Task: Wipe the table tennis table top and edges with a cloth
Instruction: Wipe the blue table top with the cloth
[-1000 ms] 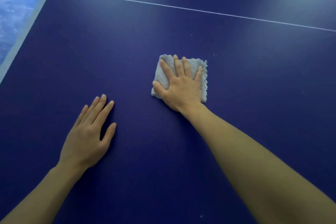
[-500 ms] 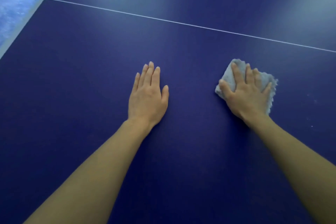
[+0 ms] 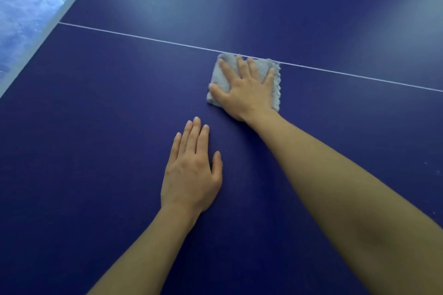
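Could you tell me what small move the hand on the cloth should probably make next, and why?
Probably slide the cloth to the right along the white line. The right hand presses it flat with its far edge at that line, and pale specks show on the table top further right. The left hand rests flat, bracing.

Folded pale fluffy cloth (image 3: 272, 84) on dark blue table top (image 3: 96, 151), far edge touching thin white line (image 3: 143, 36); right hand (image 3: 247, 88) flat atop cloth; left hand (image 3: 191, 175) flat on table, nearer & just left.
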